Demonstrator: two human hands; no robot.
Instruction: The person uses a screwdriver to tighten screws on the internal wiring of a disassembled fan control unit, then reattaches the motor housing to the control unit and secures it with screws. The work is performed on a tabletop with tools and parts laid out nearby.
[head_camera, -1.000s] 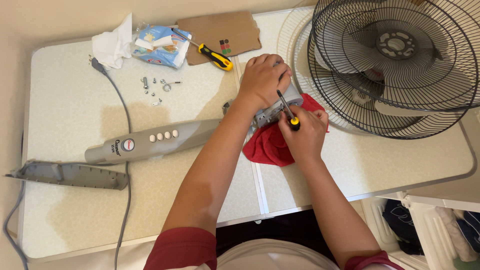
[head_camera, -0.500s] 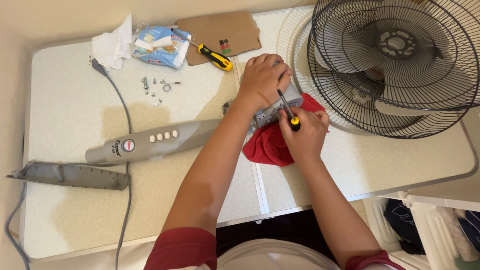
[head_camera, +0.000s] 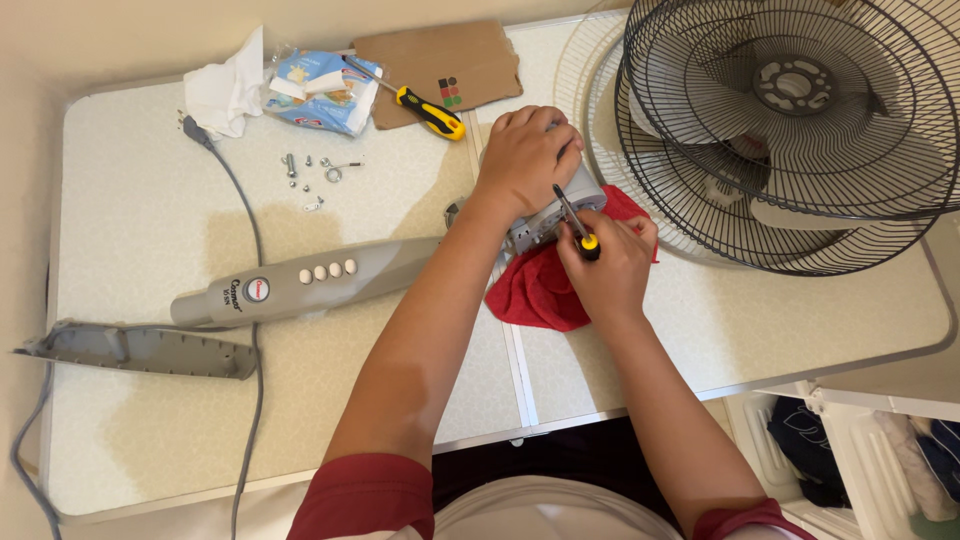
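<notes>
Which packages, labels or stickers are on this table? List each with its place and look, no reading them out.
Plastic packet: far left of the table, beside a white tissue; crinkled, blue and white.
Round label: on the grey fan stand, left of its row of pale buttons; red and white.
Small stickers: on the brown cardboard sheet, by the yellow-handled screwdriver; dark, red and green patches.

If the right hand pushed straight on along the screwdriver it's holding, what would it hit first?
Most likely the grey motor housing: the right hand aims its screwdriver up-left into it, just under the left hand. Depth is unclear.
</notes>
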